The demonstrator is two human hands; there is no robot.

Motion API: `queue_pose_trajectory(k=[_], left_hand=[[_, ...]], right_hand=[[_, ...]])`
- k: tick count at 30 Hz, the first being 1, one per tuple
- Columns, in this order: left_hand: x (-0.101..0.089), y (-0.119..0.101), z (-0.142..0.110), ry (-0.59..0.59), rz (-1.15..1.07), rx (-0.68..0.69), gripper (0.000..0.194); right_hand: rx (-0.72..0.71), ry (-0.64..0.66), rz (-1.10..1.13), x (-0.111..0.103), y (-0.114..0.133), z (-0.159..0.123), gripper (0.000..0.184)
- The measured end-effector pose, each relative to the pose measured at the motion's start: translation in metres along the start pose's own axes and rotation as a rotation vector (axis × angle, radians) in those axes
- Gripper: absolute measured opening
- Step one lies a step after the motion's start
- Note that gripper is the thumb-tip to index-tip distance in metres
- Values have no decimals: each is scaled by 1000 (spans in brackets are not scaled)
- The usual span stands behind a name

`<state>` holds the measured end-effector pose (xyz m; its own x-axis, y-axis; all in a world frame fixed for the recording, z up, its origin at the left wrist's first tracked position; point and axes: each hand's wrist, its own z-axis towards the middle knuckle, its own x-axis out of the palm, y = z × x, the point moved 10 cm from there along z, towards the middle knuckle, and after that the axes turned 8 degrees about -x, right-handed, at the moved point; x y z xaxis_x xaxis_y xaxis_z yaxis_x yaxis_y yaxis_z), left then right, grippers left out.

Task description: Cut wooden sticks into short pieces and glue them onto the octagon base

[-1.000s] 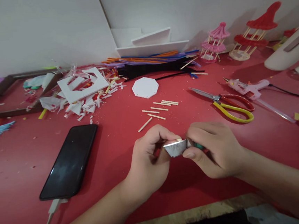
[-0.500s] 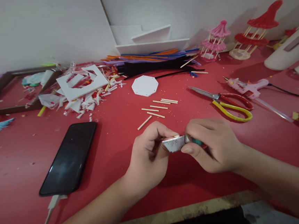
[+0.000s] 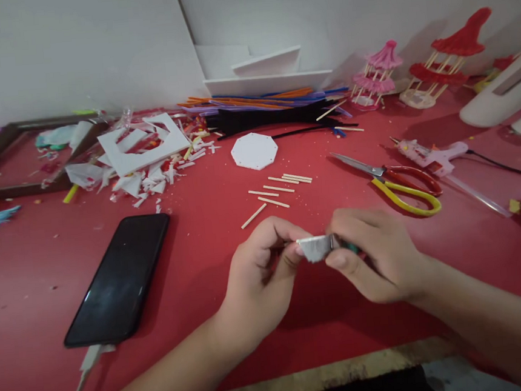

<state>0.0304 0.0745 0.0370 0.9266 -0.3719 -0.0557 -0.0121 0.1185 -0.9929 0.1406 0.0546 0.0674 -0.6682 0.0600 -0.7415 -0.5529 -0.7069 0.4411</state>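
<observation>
My right hand (image 3: 377,255) is closed around a short knife (image 3: 315,248) with a broad, slanted metal blade; a bit of green handle shows between the fingers. The blade points left, against the fingertips of my left hand (image 3: 261,274). Those fingers are pinched together, and whatever lies between them is hidden behind the blade. Just beyond both hands, several short wooden sticks (image 3: 279,189) lie loose on the red table (image 3: 212,272). Behind them is a white octagonal board (image 3: 254,151) with small holes near its edge.
A phone (image 3: 119,278) on a cable lies left. Scissors (image 3: 389,184) and a pink glue gun (image 3: 434,156) are to the right. White foam scraps (image 3: 154,180), pipe cleaners (image 3: 270,100) and two small tiered models, pink (image 3: 378,75) and red (image 3: 445,64), stand along the back.
The knife and my left fingertips have shifted slightly right. A pale tip that showed above the blade is now out of sight. The camera view has moved a little.
</observation>
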Motion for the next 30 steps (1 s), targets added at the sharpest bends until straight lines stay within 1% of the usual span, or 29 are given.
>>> queue_pose_trajectory(k=[3, 5, 10, 16, 19, 22, 23, 25, 27, 28, 29, 30], left_hand=[[2, 2, -1, 13, 23, -8, 32], [3, 3, -2, 22, 21, -12, 36], [4, 3, -2, 20, 46, -19, 25], [3, 3, -3, 14, 57, -3, 22], [4, 2, -2, 38, 37, 3, 16], [5, -1, -4, 60, 28, 10, 17], [6, -5, -6, 66, 28, 28, 18], [12, -13, -12, 127, 26, 80, 22], [20, -20, -18, 206, 24, 122, 24], [21, -21, -19, 227, 22, 127, 23], [20, -20, -18, 214, 20, 116, 22], [16, -17, -15, 174, 18, 96, 19]], right_hand=[[-1, 46, -16, 7, 1, -3, 37], [11, 67, -28, 8, 0, -4, 39], [3, 92, -41, 7, 2, -4, 40], [-1, 95, -26, 7, 3, -4, 40], [-4, 92, -4, 9, 6, -4, 41], [-15, 78, 14, 8, 7, -4, 42], [-11, 69, 10, 7, 5, -3, 40], [36, 32, -31, -1, -7, -3, 37], [140, -56, -91, -17, -25, -5, 36], [176, -116, -106, -26, -31, -6, 37], [184, -173, -115, -35, -34, -7, 37], [165, -212, -127, -40, -32, -7, 36]])
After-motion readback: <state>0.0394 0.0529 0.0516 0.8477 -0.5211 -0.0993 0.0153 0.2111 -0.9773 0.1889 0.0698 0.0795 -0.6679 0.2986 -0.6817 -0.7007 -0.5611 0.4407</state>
